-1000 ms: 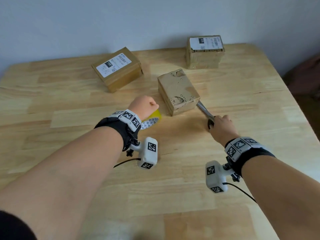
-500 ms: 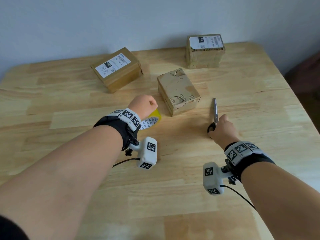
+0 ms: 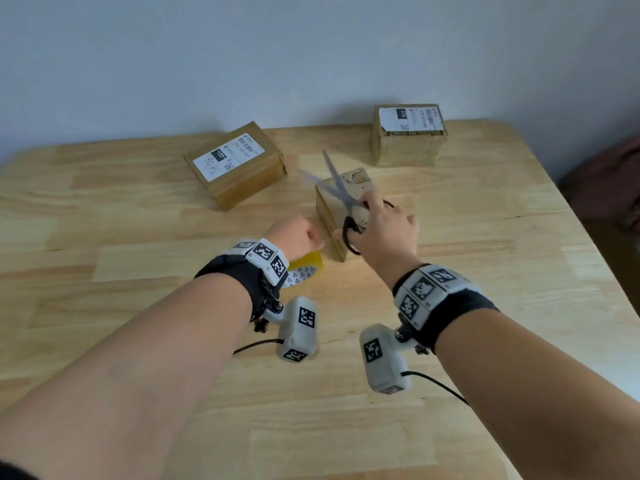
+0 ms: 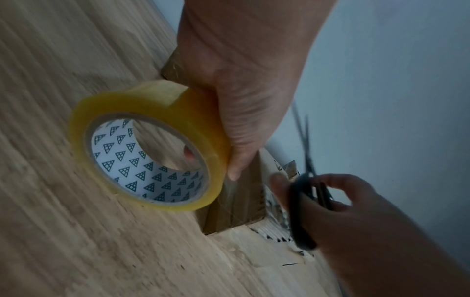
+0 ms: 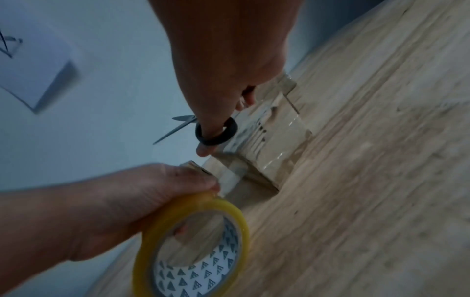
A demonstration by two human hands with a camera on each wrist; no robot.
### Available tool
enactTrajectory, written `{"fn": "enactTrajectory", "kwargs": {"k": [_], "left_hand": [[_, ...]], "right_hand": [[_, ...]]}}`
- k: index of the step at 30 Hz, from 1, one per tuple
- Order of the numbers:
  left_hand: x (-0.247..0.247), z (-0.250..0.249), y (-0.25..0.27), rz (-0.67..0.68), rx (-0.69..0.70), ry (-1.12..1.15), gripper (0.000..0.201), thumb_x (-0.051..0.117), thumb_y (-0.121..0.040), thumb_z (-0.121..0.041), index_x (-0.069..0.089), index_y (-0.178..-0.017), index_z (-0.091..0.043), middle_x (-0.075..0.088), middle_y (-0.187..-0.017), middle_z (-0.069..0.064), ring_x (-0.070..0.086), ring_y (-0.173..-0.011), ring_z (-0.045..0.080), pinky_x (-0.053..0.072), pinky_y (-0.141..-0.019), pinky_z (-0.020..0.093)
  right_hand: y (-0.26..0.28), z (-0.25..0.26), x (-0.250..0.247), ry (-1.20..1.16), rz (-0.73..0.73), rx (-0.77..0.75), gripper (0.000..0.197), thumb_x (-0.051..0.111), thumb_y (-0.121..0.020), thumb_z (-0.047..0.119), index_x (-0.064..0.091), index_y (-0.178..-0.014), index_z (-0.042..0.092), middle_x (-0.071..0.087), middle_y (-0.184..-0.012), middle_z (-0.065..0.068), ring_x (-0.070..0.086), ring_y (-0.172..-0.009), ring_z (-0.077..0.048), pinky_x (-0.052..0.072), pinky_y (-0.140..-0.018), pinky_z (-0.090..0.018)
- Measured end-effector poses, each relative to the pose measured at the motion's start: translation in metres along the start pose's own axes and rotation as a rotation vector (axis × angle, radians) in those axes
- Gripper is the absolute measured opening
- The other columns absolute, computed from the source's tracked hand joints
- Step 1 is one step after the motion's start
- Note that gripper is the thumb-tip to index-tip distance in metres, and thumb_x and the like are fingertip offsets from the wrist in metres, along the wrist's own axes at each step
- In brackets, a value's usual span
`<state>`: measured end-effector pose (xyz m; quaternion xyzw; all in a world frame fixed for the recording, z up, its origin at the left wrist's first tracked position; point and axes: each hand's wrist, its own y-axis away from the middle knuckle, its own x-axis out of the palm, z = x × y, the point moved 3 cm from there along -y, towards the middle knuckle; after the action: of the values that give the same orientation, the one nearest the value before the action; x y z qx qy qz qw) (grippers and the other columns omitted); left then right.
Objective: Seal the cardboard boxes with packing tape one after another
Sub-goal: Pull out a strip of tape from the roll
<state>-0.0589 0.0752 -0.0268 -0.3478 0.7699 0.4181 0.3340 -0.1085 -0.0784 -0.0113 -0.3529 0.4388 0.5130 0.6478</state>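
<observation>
A small worn cardboard box (image 3: 327,213) stands mid-table. My left hand (image 3: 299,237) grips a yellowish roll of packing tape (image 3: 306,270) just left of the box's near corner. A short clear strip (image 5: 230,176) runs from the roll (image 5: 193,247) onto the box. My right hand (image 3: 381,230) holds black-handled scissors (image 3: 337,187) above the box, thumb through one ring (image 5: 230,128), blades parted and pointing up and away. In the left wrist view the roll (image 4: 152,144) stands on edge against the box (image 4: 236,205).
Two other cardboard boxes with white labels sit further back: one at the left (image 3: 235,164), one at the back right (image 3: 408,135) near the wall. The wooden table (image 3: 485,237) ends at the right, with a dark object (image 3: 609,188) beyond its edge.
My right hand lifted the scissors off the table right of the box and swung them up over it, blades now parted. The left hand kept the tape roll in place.
</observation>
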Motion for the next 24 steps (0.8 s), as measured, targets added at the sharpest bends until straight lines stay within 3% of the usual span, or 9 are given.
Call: {"fn": "enactTrajectory", "kwargs": {"k": [4, 7, 10, 14, 16, 19, 22, 24], "left_hand": [[0.001, 0.006, -0.006, 0.009, -0.025, -0.007, 0.033, 0.055, -0.092, -0.029, 0.064, -0.081, 0.000, 0.059, -0.078, 0.012, 0.058, -0.083, 0.030, 0.044, -0.071, 0.035], [0.004, 0.005, -0.012, 0.032, -0.026, 0.005, 0.031, 0.059, -0.090, -0.028, 0.065, -0.085, 0.003, 0.058, -0.081, 0.016, 0.056, -0.078, 0.028, 0.044, -0.070, 0.036], [0.008, 0.003, -0.016, 0.019, -0.018, 0.017, 0.017, 0.059, -0.089, -0.024, 0.059, -0.080, -0.009, 0.052, -0.079, 0.012, 0.049, -0.074, 0.023, 0.041, -0.068, 0.033], [0.011, 0.001, -0.016, -0.003, -0.019, 0.015, 0.026, 0.057, -0.090, -0.020, 0.068, -0.095, 0.002, 0.067, -0.098, 0.017, 0.062, -0.093, 0.031, 0.051, -0.084, 0.040], [0.012, 0.001, -0.014, -0.010, -0.028, 0.012, 0.026, 0.056, -0.091, -0.020, 0.068, -0.095, 0.002, 0.067, -0.099, 0.018, 0.062, -0.092, 0.032, 0.049, -0.080, 0.038], [0.013, 0.002, -0.009, -0.021, -0.028, 0.046, 0.025, 0.057, -0.091, -0.023, 0.065, -0.083, 0.000, 0.063, -0.085, 0.017, 0.058, -0.076, 0.029, 0.045, -0.071, 0.035], [0.013, 0.002, -0.004, -0.060, -0.037, 0.104, 0.025, 0.059, -0.091, -0.027, 0.061, -0.079, -0.005, 0.062, -0.081, 0.010, 0.058, -0.076, 0.025, 0.042, -0.067, 0.030], [0.012, 0.001, 0.000, -0.064, -0.047, 0.108, 0.023, 0.060, -0.091, -0.029, 0.062, -0.086, -0.006, 0.065, -0.088, 0.009, 0.059, -0.082, 0.024, 0.041, -0.070, 0.029]], "right_hand": [[-0.008, 0.006, 0.026, 0.069, 0.052, 0.001, 0.045, 0.056, -0.087, 0.037, 0.039, -0.125, 0.019, 0.058, -0.118, -0.005, 0.046, -0.115, -0.031, 0.034, -0.094, -0.042], [-0.011, 0.000, 0.030, 0.033, 0.045, -0.012, 0.048, 0.059, -0.087, 0.033, 0.038, -0.129, 0.019, 0.055, -0.124, -0.006, 0.043, -0.119, -0.032, 0.034, -0.098, -0.041], [-0.014, -0.006, 0.029, 0.008, 0.049, -0.033, 0.051, 0.061, -0.087, 0.034, 0.038, -0.130, 0.019, 0.054, -0.127, -0.006, 0.041, -0.120, -0.031, 0.035, -0.098, -0.041], [-0.014, -0.010, 0.030, -0.014, 0.036, -0.038, 0.051, 0.063, -0.086, 0.034, 0.040, -0.130, 0.019, 0.055, -0.126, -0.006, 0.041, -0.119, -0.030, 0.036, -0.098, -0.041], [-0.015, -0.010, 0.030, -0.029, 0.043, -0.040, 0.051, 0.062, -0.087, 0.033, 0.040, -0.130, 0.019, 0.055, -0.126, -0.005, 0.041, -0.119, -0.030, 0.037, -0.097, -0.040], [-0.014, -0.014, 0.021, -0.125, 0.078, -0.056, 0.050, 0.064, -0.086, 0.033, 0.041, -0.129, 0.019, 0.056, -0.123, -0.004, 0.042, -0.116, -0.030, 0.039, -0.095, -0.042], [-0.007, -0.025, 0.003, -0.340, 0.127, -0.019, 0.053, 0.074, -0.081, 0.037, 0.044, -0.121, 0.018, 0.057, -0.106, 0.001, 0.050, -0.101, -0.025, 0.046, -0.085, -0.040], [0.002, -0.031, -0.006, -0.498, 0.245, 0.036, 0.051, 0.077, -0.078, 0.036, 0.047, -0.116, 0.019, 0.059, -0.102, 0.001, 0.058, -0.092, -0.020, 0.052, -0.078, -0.035]]}}
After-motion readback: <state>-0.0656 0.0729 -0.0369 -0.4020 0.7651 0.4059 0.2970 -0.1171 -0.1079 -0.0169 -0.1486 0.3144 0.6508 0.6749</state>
